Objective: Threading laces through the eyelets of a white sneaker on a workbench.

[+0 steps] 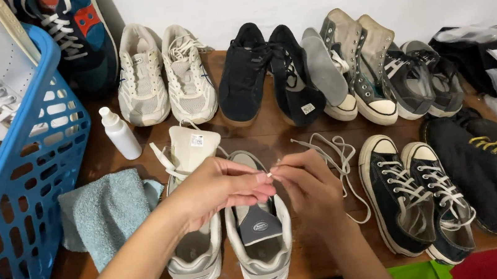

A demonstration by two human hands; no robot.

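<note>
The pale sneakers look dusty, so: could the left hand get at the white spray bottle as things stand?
Probably yes. The white spray bottle stands upright on the table beyond the blue towel, with nothing between it and the left hand; that hand, though, is pinching a white shoelace tip.

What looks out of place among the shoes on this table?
The white sneaker pair under the hands is unlaced: the left shoe's tongue is pulled up and back, and a loose lace trails across the table. Both hands, left hand and right hand, pinch a lace tip. A grey insole leans on the black shoes.

Left hand [217,190] and right hand [310,185] meet, fingertips pinched (grip tight).
</note>
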